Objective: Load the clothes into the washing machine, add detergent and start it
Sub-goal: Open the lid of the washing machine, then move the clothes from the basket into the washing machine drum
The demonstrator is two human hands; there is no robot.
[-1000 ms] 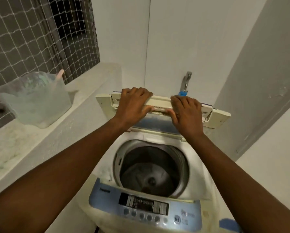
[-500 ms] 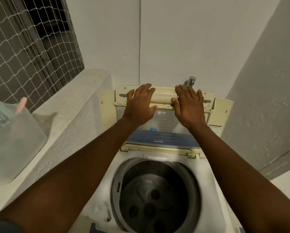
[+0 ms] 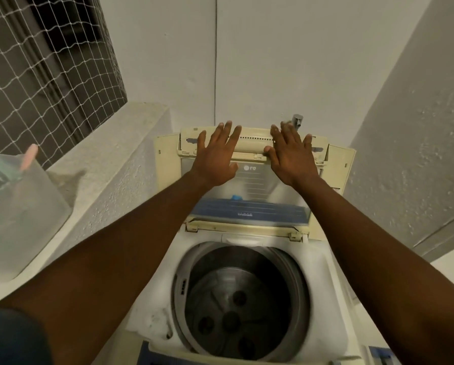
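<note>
Both hands are resting flat on the raised lid [image 3: 249, 185] of the washing machine [image 3: 334, 280], fingers spread, gripping nothing. Left hand [image 3: 216, 156] is lying over the cream top edge and the translucent panel; right hand [image 3: 290, 158] is pressing beside it, thumb touching the handle strip. Lid is standing folded back toward the wall, a tap [image 3: 296, 121] just behind it.

Step in hand, as judged: seating the lid fully open. Doing it well means pushing evenly with both palms until the folded panel is leaning past upright and staying put unaided, then letting go slowly, so it is not dropping shut during loading.

Drum [image 3: 243, 299] is sitting directly below the arms, open and apparently empty: dark steel wall, ribbed base with 4 round recesses showing. No clothes in view inside it. A translucent bucket [image 3: 17, 219] is standing on the concrete ledge [image 3: 115, 164] at left, something greenish and a pink handle-like piece inside; contents too blurred to name. Detergent not in view.
</note>
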